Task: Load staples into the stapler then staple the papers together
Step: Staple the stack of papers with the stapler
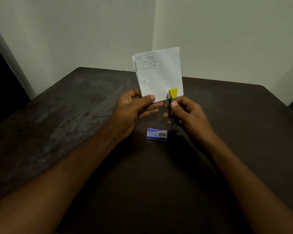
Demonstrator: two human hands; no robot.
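Stapler (172,98) first, since that's what matters here: it's in my right hand (184,110), fingers curled round the dark body and thumb pressed on the front just under the yellow tip. The tip stands upright and overlaps the bottom right part of the papers (159,73).

From the head cam (only view I've got), my left hand (136,107) pinches the bottom left corner of the papers, thumb on the front and fingers behind. The sheets stand upright in the air above the bench (74,119), near the far edge by the wall. There's a cluster of small dark marks in the top left of the front sheet and a few down the right edge. Could be staples, could be print, too small to say.

Down on the bench, just below my hands, lies the blue staple box (157,134). One loose staple (153,123) sits just above it, and a small grey bit (178,133) just to its right, maybe a strip of staples.

So I'd say loading is done and I'm on the stapling step. I honestly can't tell if the paper edge is already in the stapler's mouth. Next move as I see it: get the edge properly seated, keep the sheets lined up with the left pinch, then squeeze hard.
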